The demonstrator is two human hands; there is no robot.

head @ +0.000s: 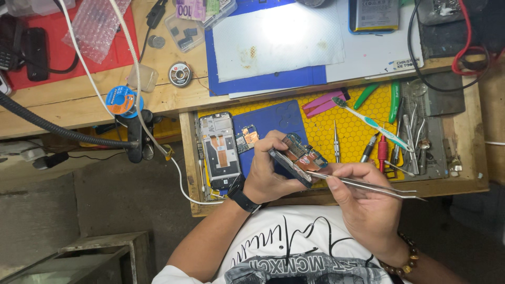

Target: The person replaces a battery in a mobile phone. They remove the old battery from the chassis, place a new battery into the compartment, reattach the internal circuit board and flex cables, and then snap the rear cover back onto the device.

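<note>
Board work over the open drawer [185, 158].
Phone frame [220, 151] lies parked at the drawer's left, likely clear of the work. Left hand [268, 176] is clamped round the board [298, 158], tilted up toward the eye; right hand [363, 202] pinches tweezers [368, 185], tips touching the board's near edge. Toothbrush [371, 122] rests on the yellow mat [321, 131].
</note>
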